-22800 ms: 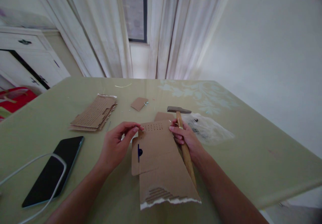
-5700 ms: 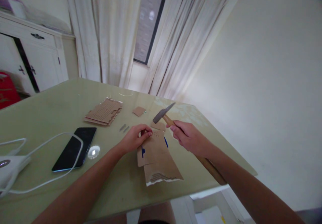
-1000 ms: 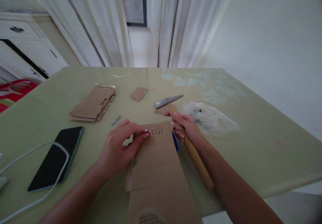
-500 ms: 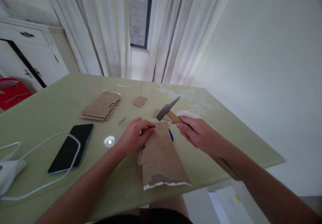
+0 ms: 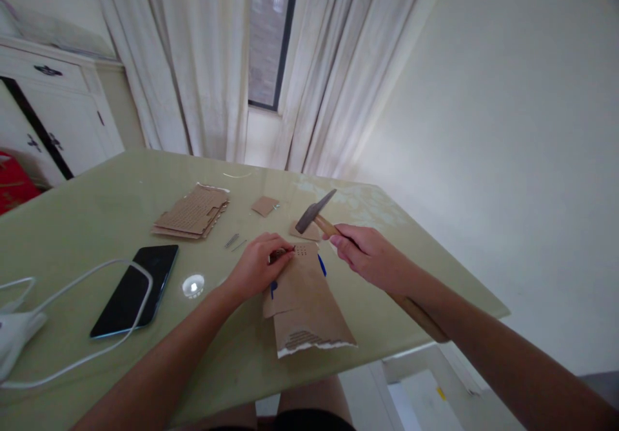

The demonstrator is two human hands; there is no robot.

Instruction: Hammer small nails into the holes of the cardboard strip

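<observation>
My right hand [image 5: 360,247] grips the wooden handle of a hammer [image 5: 314,213], its dark metal head held above the far end of a brown cardboard piece [image 5: 309,302]. That cardboard has a torn near edge and small rows of holes near its far end. Beside the holes, my left hand [image 5: 261,263] rests on the cardboard's left edge, thumb and forefinger pinched on a thin dark nail, mostly hidden by the fingers. Blue parts [image 5: 322,264] of something stick out at the cardboard's sides; the rest is hidden.
Several small metal nails [image 5: 232,241] lie left of the cardboard. Farther off are a stack of torn cardboard [image 5: 193,211], a small square [image 5: 265,206] and another piece [image 5: 304,231]. A phone [image 5: 135,292] under a white cable [image 5: 109,351] lies at left on the glossy table [image 5: 217,340].
The view has tilted and shifted slightly. Both hands hold nearly the same pose, with the hammer still raised over the cardboard.
</observation>
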